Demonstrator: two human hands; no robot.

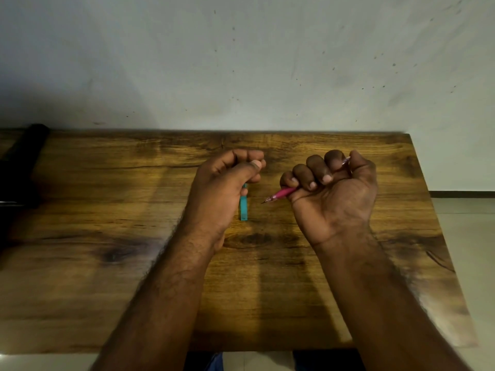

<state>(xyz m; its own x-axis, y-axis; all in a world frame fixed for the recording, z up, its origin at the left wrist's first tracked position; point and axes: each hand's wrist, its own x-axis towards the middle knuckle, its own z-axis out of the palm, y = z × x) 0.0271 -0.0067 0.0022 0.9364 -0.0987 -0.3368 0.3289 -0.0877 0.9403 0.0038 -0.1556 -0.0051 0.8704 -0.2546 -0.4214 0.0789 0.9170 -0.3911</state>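
Head cam: left hand [225, 180] has its grip curled round a teal stick [243, 206] hanging over the desk [107, 210] – right hand [332, 188] fisted round a pink pen [281, 194], tip pointing toward the teal stick.

Near the middle of the frame, the left hand [227, 180] curls around a teal case [243, 207], whose lower end sticks out below the fist. Just to the right, the right hand [332, 188] grips a pink mechanical pencil [281, 194], tip pointing left toward the case, apart from it. Both hands sit over a wooden desk [107, 290]. A dark object [24, 162] lies at the left edge, a pale wall [241, 62] fills the top.
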